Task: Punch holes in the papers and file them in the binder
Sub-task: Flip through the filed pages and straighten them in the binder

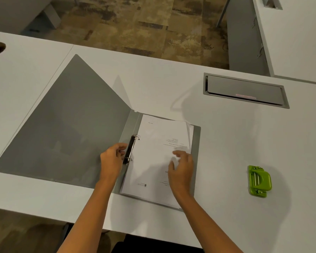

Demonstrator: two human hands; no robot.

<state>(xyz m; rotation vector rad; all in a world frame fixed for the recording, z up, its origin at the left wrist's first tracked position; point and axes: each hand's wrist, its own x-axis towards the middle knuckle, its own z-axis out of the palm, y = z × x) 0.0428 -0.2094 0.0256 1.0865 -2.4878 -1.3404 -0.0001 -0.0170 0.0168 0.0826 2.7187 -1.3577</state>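
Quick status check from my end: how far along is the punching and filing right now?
Done, by the look of it: the paper stack lies in the open grey binder on its rings, and the green hole punch sits aside, untouched. In hand: the left hand is at the black ring mechanism while the right hand rests on the sheets. Left: confirm the rings are shut and fold the cover over.

White desk (171, 84) (mottled brown carpet (135, 24) beyond)

One open binder (66, 125), one stack of papers (153, 161), one green punch (259, 181), two hands.
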